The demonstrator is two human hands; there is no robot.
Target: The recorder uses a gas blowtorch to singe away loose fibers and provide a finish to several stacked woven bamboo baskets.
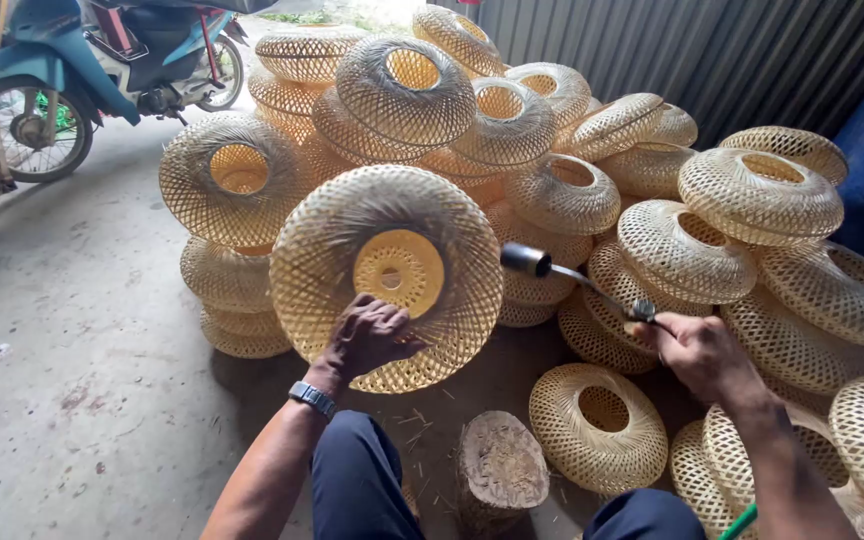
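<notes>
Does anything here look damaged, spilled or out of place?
Nothing looks damaged. The woven bamboo shades lie in a loose, tilted heap, and bamboo slivers litter the floor beside the wooden block.

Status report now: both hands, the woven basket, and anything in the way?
Left hand grips woven bamboo shade, held upright. Right hand holds torch, nozzle beside shade's rim. Wood stump below, basket pile behind.
</notes>
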